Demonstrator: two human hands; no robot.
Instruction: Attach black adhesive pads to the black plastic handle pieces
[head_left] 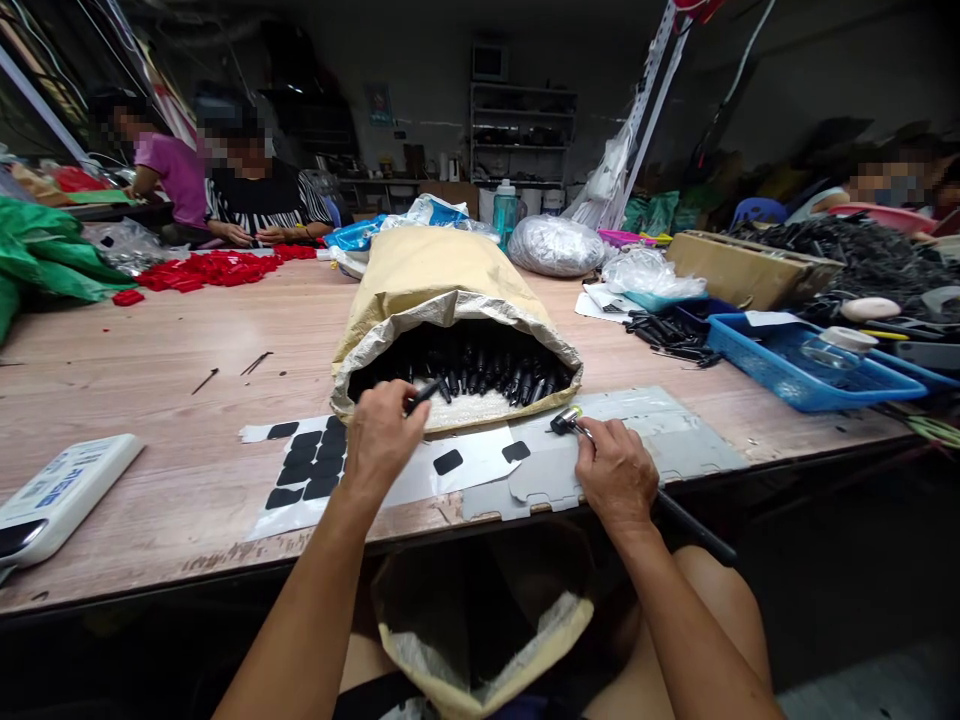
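Note:
My left hand is closed on a short black plastic part in front of the open mouth of a tan woven sack. Many slim black parts lie packed inside that sack. My right hand is wrapped round a small hammer; its black handle sticks out below the hand, and its metal head has a dark end and a yellowish one. Beneath the hands lies a white sheet bearing black rounded-square stickers. The hammer head is over a grey board.
A second sack gapes open at my lap. To the left lies a white device; farther back are red parts. Blue baskets, a cardboard box and black parts occupy the right. Other people sit across the table.

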